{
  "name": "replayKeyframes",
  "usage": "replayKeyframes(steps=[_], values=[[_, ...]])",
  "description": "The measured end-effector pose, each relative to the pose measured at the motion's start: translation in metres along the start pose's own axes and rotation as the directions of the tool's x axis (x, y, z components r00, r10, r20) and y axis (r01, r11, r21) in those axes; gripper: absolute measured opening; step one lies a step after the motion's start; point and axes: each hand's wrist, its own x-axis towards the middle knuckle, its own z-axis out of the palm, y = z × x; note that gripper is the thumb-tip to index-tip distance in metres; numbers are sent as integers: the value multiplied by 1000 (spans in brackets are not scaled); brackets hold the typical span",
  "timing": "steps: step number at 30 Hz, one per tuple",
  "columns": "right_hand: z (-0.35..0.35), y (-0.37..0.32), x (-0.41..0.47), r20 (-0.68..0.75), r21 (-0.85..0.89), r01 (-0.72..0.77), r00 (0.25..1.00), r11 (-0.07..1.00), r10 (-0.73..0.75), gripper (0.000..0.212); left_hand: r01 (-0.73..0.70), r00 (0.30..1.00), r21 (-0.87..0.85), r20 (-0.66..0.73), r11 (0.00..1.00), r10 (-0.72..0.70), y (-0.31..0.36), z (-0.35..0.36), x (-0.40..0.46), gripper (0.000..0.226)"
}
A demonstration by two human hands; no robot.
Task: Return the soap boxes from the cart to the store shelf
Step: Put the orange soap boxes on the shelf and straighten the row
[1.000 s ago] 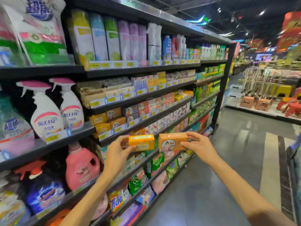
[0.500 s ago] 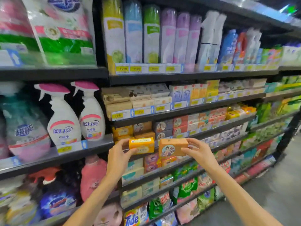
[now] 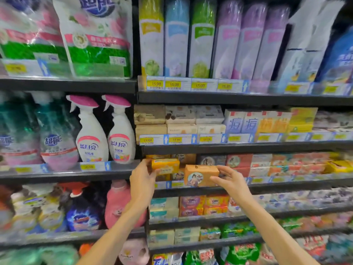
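- Left hand grips a yellow rectangular cardboard soap box, fingers curled round its left end, right at the front of the dark metal store shelf.
- Right hand pinches an orange cardboard soap box with a round portrait label by its right end, just beside the yellow one.
- Both boxes hang before rows of stacked soap cartons.
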Motion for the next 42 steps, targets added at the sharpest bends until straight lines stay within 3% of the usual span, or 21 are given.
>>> replayKeyframes(steps=[7,13,17,21,25,28,32,38,42], values=[[-1,16,13,42,-4,-7,999,1000,7,46,26,997,272,-79,962,-4,2,24,13,25],[4,24,21,29,27,-13,999,1000,12,51,73,994,247,-101,966,-49,8,33,11,43],[11,25,23,28,43,-19,999,999,18,53,17,995,279,-97,960,10,2,43,13,48],[18,24,25,1,47,-22,1000,999,22,55,-133,982,362,-80,923,173,-12,49,11,41],[26,26,28,-47,54,-39,998,998,42,58,-410,900,488,76,771,430,-23,57,0,64],[31,25,29,-67,54,-32,997,998,36,58,-539,835,522,229,661,500,-32,63,-4,66],[40,23,31,-83,60,-29,996,998,34,55,-552,832,566,335,612,442,-39,63,-1,69],[53,26,35,-85,31,-29,996,999,31,60,-528,849,554,337,644,406,-56,49,-1,68],[56,24,34,-95,37,-40,995,999,43,54,-542,841,537,340,647,422,-50,47,-1,56]])
